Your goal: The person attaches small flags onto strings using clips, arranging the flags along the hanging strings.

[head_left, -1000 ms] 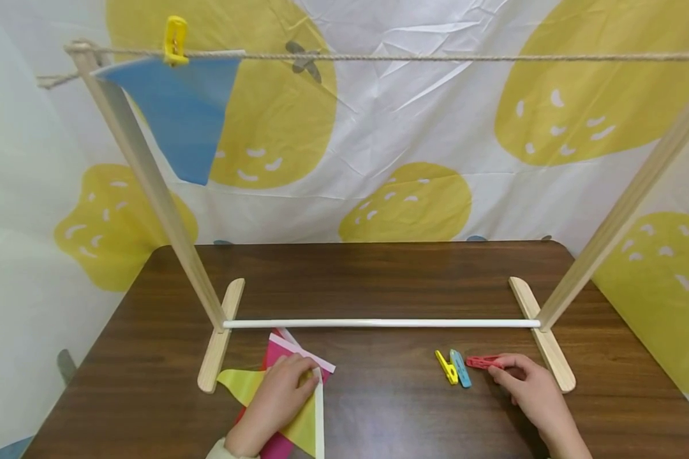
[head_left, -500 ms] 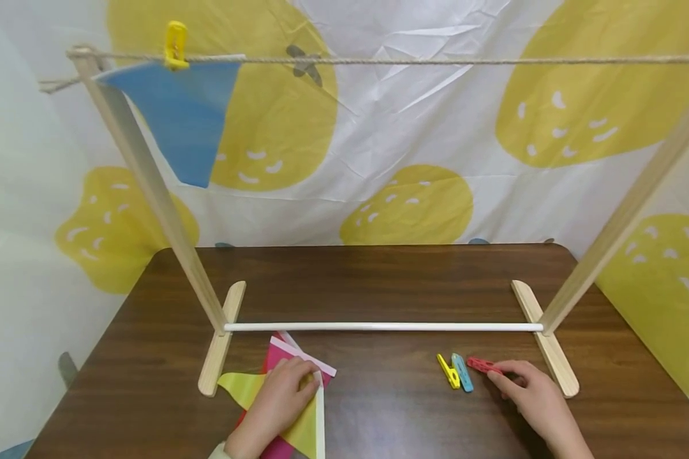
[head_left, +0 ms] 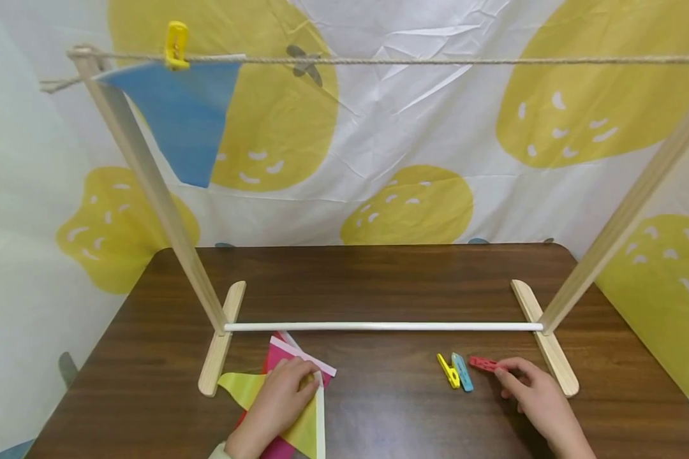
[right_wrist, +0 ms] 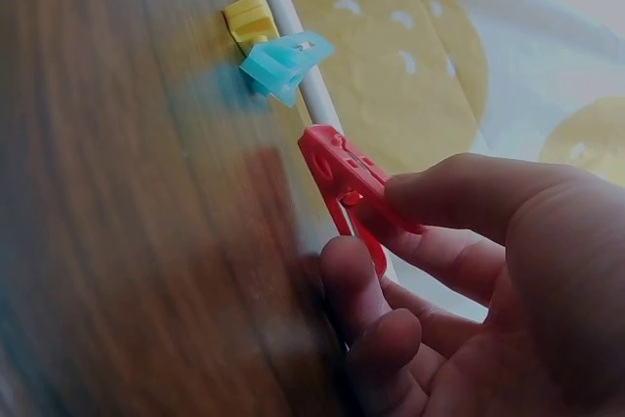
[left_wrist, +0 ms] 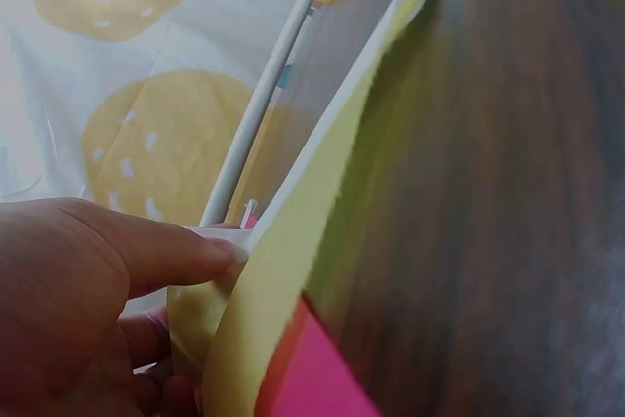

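My left hand [head_left: 281,395] pinches a yellow pennant [head_left: 305,428] along its white edge. In the left wrist view the thumb presses on that edge and the pennant [left_wrist: 283,241] stands tilted off the table. Beneath it lie a pink pennant [head_left: 282,356] and a red one, mostly covered. My right hand [head_left: 536,395] pinches a red clothespin [head_left: 482,364] by its handle end; the right wrist view shows the clothespin [right_wrist: 337,168] between thumb and fingers. Just left of it, a blue clothespin [head_left: 462,372] and a yellow clothespin [head_left: 448,371] lie side by side on the table.
A wooden frame with a left post [head_left: 155,191], a right post [head_left: 620,210] and a white bottom bar [head_left: 379,326] stands on the brown table [head_left: 379,280]. Along its top runs a rope [head_left: 436,61], where a yellow clothespin [head_left: 176,46] holds a blue pennant [head_left: 186,121].
The right hand's fingers have shifted slightly right toward the end of the red clothespin. The left hand and pennants stay in place. The head view has tilted a little.
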`<state>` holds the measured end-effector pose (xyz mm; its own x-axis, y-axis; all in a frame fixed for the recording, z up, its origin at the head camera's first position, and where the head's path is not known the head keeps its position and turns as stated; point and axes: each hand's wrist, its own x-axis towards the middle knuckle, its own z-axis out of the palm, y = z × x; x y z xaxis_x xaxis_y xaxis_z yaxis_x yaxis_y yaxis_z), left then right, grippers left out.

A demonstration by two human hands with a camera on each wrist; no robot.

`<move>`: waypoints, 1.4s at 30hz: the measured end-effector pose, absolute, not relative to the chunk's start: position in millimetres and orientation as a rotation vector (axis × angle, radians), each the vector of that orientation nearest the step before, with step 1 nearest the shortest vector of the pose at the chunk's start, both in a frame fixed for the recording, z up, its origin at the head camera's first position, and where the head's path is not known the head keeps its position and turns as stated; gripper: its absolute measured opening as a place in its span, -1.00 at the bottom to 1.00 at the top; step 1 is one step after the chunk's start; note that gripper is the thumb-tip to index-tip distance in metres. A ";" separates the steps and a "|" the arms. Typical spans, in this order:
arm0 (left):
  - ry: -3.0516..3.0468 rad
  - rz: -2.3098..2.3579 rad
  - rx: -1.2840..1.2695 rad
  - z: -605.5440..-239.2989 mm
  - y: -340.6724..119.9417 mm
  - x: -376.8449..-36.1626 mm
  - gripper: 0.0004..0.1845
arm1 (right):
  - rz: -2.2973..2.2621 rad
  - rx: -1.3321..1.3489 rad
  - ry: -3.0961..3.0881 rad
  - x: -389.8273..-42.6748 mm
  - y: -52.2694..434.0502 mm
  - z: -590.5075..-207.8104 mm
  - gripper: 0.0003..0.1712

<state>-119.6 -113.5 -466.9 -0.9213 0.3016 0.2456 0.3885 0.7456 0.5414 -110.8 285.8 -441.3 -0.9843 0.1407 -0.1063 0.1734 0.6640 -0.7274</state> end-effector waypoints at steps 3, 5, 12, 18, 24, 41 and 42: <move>-2.808 -0.906 -0.557 -466.6 -113.5 -119.8 -0.95 | -1.298 0.276 2.805 -110.2 286.7 -440.9 -0.60; -2.802 -0.902 -0.562 -466.1 -113.3 -119.6 -0.98 | -1.326 0.267 2.806 -110.2 287.6 -441.8 -0.61; -2.783 -0.900 -0.520 -466.3 -112.1 -118.9 -0.93 | -1.520 0.260 2.746 -110.0 288.1 -444.4 -0.53; -2.764 -0.932 -0.455 -466.6 -112.4 -119.5 -0.90 | -1.679 0.229 2.690 -109.4 289.2 -446.7 -0.54; -2.789 -0.953 -0.410 -465.9 -113.1 -119.6 -0.93 | -1.740 0.219 2.666 -108.5 291.3 -449.2 -0.51; -2.643 -1.152 -0.332 -456.1 -114.6 -121.8 -0.84 | -2.003 0.321 2.551 -109.2 297.4 -447.9 -0.63; -2.624 -1.177 -0.327 -455.2 -114.6 -121.9 -0.83 | -2.037 0.342 2.525 -108.9 298.3 -447.3 -0.64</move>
<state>-121.9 -114.6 -455.2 -0.9445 0.1020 0.3121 0.3010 0.6493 0.6985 -108.9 298.3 -447.3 -0.9708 0.2367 -0.0378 0.0870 0.2011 -0.9757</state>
